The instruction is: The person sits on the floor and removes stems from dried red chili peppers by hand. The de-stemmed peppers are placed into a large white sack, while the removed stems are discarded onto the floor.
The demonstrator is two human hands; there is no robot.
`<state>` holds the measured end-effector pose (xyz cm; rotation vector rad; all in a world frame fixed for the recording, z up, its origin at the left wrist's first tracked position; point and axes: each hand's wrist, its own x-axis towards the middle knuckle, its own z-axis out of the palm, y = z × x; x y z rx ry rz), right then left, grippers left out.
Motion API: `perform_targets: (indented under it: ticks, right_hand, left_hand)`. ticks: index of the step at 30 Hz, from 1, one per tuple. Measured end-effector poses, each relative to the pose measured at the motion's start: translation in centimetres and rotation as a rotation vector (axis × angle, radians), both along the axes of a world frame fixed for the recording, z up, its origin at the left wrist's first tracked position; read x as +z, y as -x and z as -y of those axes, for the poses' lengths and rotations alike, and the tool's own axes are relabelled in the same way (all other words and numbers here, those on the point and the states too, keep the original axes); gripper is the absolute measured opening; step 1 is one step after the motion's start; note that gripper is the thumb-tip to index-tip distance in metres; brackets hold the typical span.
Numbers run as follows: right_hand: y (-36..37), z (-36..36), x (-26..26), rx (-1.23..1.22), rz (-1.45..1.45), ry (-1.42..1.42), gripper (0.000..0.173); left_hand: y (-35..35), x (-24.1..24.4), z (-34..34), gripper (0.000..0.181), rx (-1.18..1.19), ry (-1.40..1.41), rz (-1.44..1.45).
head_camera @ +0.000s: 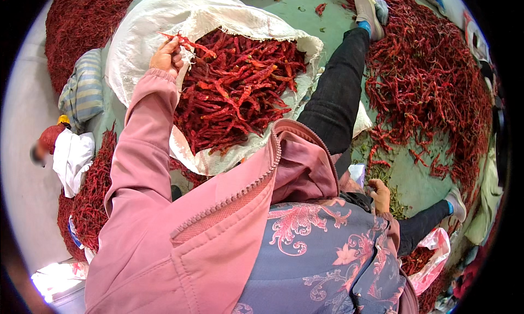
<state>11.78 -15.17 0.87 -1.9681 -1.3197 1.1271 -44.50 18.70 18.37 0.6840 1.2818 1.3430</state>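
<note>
My left hand (pixel 168 58) pinches a few dried red chilli peppers (pixel 198 47) between thumb and fingers. It is over the left rim of an open white woven sack (pixel 151 25). A heap of dried red chillies (pixel 233 88) fills the sack's mouth. My right hand (pixel 380 194) is at the right, beside my waist and above my thigh, its fingers bent. Part of it is hidden, and whether it holds anything cannot be told. Near it are a black cloth-like thing (pixel 357 200) and green stems (pixel 395 203) on the floor.
A large spread of red chillies (pixel 425 76) covers the floor at right. More heaps lie at left (pixel 88 27). A striped stuffed sack (pixel 84 86), a white cloth (pixel 73 160) and a pink-and-white plastic bag (pixel 434 260) are around. My legs (pixel 335 88) are spread apart.
</note>
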Motion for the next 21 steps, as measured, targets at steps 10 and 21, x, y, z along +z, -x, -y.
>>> perform_targets:
  ticks: [10, 21]
  right_hand:
    - [0.8, -0.4, 2.0, 0.002, -0.018, 0.035, 0.035]
    - [0.7, -0.7, 1.7, 0.037, -0.025, -0.039, 0.028]
  left_hand:
    - [1.3, -1.5, 1.2, 0.008, 0.017, 0.03, 0.01]
    - [-0.3, -3.8, 4.4, 0.012, 0.126, -0.047, 0.216]
